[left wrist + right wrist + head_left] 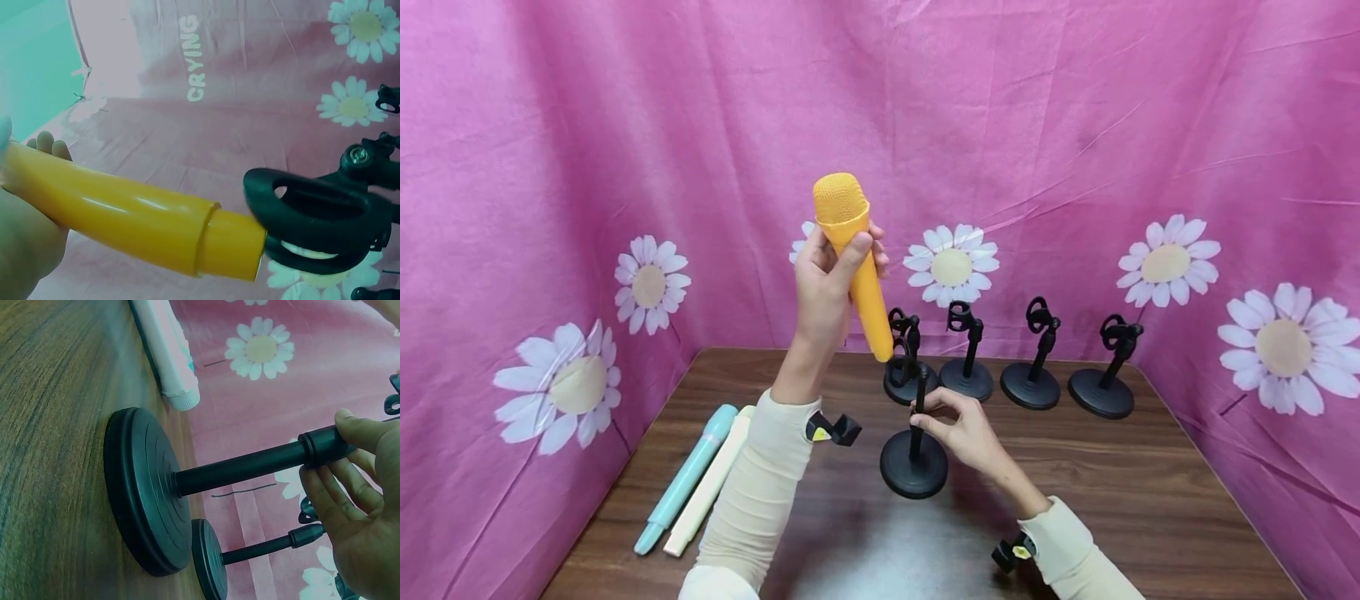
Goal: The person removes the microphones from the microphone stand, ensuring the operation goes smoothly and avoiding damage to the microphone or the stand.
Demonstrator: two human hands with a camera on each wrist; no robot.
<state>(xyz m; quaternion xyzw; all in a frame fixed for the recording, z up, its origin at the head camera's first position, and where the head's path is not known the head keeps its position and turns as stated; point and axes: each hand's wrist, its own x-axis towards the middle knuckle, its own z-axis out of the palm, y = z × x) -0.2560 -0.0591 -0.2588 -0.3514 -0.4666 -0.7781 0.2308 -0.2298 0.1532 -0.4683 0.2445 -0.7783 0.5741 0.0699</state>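
Observation:
A yellow microphone (868, 304) is held up by my left hand (823, 292), its mesh head at the top and its handle slanting down to the right. In the left wrist view the microphone's lower end (234, 244) is close to the ring-shaped clip (312, 219) of a black stand; whether they touch I cannot tell. My right hand (962, 425) pinches the upright pole of that black microphone stand (913, 467) between thumb and fingers. In the right wrist view the stand's round base (147, 494) rests on the wooden table.
Several more black stands, such as one (1030, 387) at the back right, line the table's rear. At the left lie a turquoise stick-like object (688, 479) and a cream one (711, 483), side by side. Pink daisy-print cloth (760, 125) surrounds the wooden table (1112, 500).

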